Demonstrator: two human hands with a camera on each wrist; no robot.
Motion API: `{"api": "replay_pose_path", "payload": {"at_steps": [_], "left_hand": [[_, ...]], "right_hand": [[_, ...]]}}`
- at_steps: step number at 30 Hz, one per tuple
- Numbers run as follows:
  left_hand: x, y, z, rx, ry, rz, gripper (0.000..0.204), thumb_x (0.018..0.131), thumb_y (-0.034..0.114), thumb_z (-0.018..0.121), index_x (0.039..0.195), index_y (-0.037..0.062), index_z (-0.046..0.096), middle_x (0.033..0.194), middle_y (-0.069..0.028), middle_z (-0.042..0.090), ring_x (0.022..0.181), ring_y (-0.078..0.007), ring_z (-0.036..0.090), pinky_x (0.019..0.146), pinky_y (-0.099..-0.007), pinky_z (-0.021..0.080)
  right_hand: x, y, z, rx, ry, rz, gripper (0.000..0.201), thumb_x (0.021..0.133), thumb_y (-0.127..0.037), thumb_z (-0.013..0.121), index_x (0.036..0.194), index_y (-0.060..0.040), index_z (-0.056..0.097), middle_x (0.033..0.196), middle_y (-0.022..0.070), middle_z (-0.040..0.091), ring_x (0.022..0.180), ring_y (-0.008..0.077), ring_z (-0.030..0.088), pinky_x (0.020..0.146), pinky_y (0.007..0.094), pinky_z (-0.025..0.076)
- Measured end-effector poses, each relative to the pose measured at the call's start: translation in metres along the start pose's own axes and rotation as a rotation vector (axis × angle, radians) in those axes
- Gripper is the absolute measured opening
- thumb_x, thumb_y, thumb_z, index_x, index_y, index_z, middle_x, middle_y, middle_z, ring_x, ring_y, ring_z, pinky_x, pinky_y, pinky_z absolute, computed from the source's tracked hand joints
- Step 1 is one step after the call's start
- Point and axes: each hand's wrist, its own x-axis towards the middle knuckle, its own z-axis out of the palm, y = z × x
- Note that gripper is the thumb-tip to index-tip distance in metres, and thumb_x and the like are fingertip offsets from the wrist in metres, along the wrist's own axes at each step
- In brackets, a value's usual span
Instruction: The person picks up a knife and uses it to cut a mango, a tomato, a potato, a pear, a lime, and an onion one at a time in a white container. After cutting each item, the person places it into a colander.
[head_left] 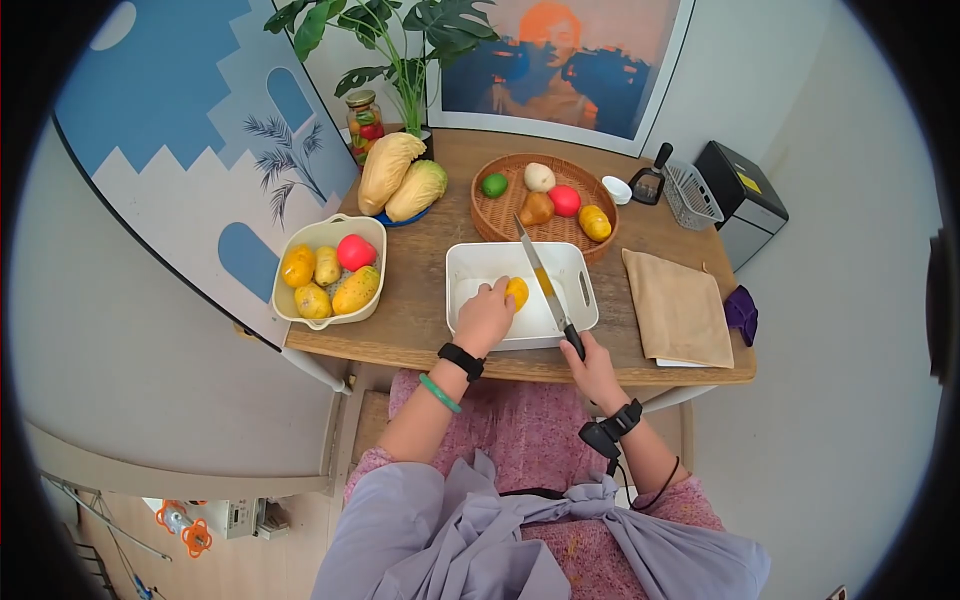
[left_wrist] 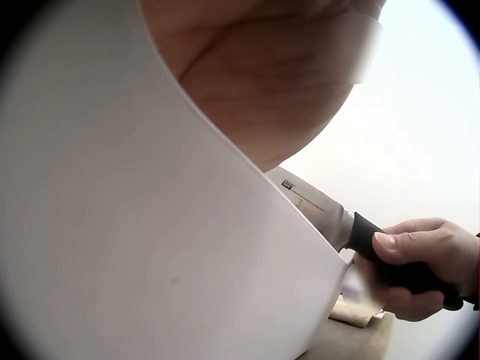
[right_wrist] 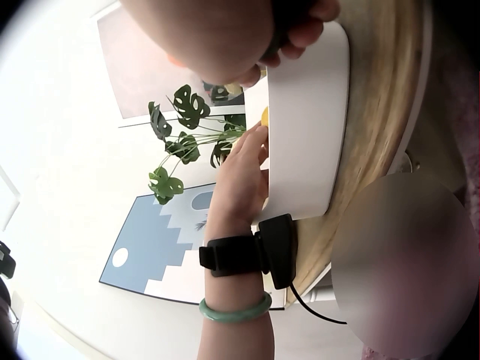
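Note:
A white plastic tub [head_left: 465, 262] with a cut-out handle stands near the table's front edge. Inside it, my left hand [head_left: 487, 318] holds a rounded yellow fruit [head_left: 517, 292], its fingers bent over the fruit's left side. My right hand [head_left: 597, 372] grips a kitchen knife by its black handle [head_left: 573, 340] at the tub's right front corner. The blade [head_left: 541, 275] slants up and away across the tub, to the right of the fruit. In the left wrist view, the knife handle [left_wrist: 405, 271] lies in the curled right fingers; the tub wall hides the fruit there.
A cream basket [head_left: 328, 229] of several fruits stands left, cabbages [head_left: 405, 180] behind it. Beyond the tub is a wicker tray [head_left: 487, 215] with fruits. On the right lie a folded beige cloth [head_left: 680, 308], a purple cloth [head_left: 741, 314] and a grey basket [head_left: 692, 195].

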Motion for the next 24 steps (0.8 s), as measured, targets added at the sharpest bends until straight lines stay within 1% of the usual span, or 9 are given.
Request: {"api": "replay_pose_path", "payload": {"at_steps": [2,5,7,11,12,13,14,16,24], "left_hand": [[-0.001,0.003,-0.002,-0.004,-0.009,-0.022,0.042,0.093,0.03,0.05,0.128,0.0075,0.051,0.107,-0.0228,0.062,0.088,-0.0422,0.063,0.078,-0.0483,0.052],[-0.001,0.004,-0.006,-0.005,-0.039,-0.018,0.046,0.089,0.032,0.055,0.128,0.0059,0.051,0.108,-0.0227,0.061,0.092,-0.0408,0.063,0.081,-0.0465,0.051],[-0.001,0.004,-0.008,-0.008,-0.052,-0.02,0.049,0.087,0.032,0.058,0.127,0.0056,0.051,0.109,-0.0223,0.061,0.094,-0.0401,0.063,0.082,-0.0458,0.051],[-0.001,0.002,-0.006,-0.015,-0.081,0.001,0.054,0.082,0.03,0.066,0.127,0.0055,0.051,0.112,-0.0213,0.06,0.097,-0.0388,0.062,0.083,-0.0441,0.051],[0.0,-0.002,-0.002,-0.013,-0.082,0.003,0.054,0.082,0.03,0.066,0.127,0.0055,0.051,0.112,-0.0213,0.06,0.097,-0.0388,0.062,0.083,-0.0441,0.051],[0.0,-0.007,0.002,-0.01,-0.063,0.066,0.053,0.08,0.027,0.067,0.125,0.0045,0.051,0.108,-0.0215,0.059,0.092,-0.0391,0.063,0.081,-0.0447,0.052],[0.001,-0.011,0.006,-0.006,-0.044,0.128,0.053,0.078,0.023,0.069,0.123,0.0036,0.051,0.105,-0.0216,0.058,0.088,-0.0394,0.064,0.078,-0.0453,0.053],[0.001,-0.01,0.004,-0.006,-0.052,0.125,0.054,0.077,0.022,0.07,0.124,0.0035,0.051,0.105,-0.0218,0.058,0.089,-0.0392,0.064,0.079,-0.0448,0.053],[-0.001,-0.007,0.002,-0.007,-0.07,0.108,0.055,0.076,0.02,0.071,0.124,0.0025,0.05,0.106,-0.0222,0.058,0.091,-0.0388,0.063,0.079,-0.0441,0.052]], "right_hand": [[-0.001,0.001,0.0,0.002,0.022,0.001,0.031,0.094,-0.027,0.059,0.093,0.0033,0.053,0.071,0.0267,0.059,0.068,0.0443,0.06,0.06,0.0449,0.045],[-0.002,0.004,0.002,0.005,-0.007,0.01,0.031,0.094,-0.027,0.058,0.094,0.0034,0.053,0.072,0.0269,0.059,0.07,0.0445,0.061,0.061,0.045,0.046],[-0.003,0.004,0.004,0.032,0.052,-0.011,0.031,0.095,-0.027,0.058,0.092,0.0032,0.052,0.067,0.0193,0.055,0.06,0.0266,0.052,0.059,0.0374,0.043],[-0.002,0.009,0.004,0.04,0.055,0.003,0.031,0.095,-0.027,0.058,0.093,0.0031,0.052,0.067,0.0189,0.055,0.06,0.0258,0.052,0.059,0.0371,0.044],[-0.002,0.009,0.004,0.038,0.042,0.005,0.031,0.095,-0.027,0.058,0.093,0.003,0.052,0.067,0.0187,0.055,0.059,0.0255,0.052,0.059,0.0372,0.043],[-0.002,0.008,0.004,0.036,0.028,0.007,0.03,0.095,-0.027,0.058,0.092,0.0029,0.052,0.067,0.0186,0.055,0.059,0.0252,0.052,0.058,0.0372,0.043],[-0.003,0.007,0.004,0.038,0.027,0.008,0.03,0.095,-0.027,0.058,0.092,0.0029,0.052,0.067,0.0186,0.055,0.059,0.0252,0.052,0.058,0.0372,0.043],[-0.005,0.0,0.002,0.033,0.014,0.039,0.031,0.095,-0.028,0.057,0.097,0.003,0.053,0.075,0.0263,0.06,0.072,0.0442,0.061,0.063,0.0451,0.046],[-0.004,-0.002,0.002,0.027,0.002,0.03,0.031,0.095,-0.027,0.057,0.098,0.0035,0.053,0.075,0.026,0.061,0.072,0.0431,0.062,0.063,0.0438,0.047]]}}
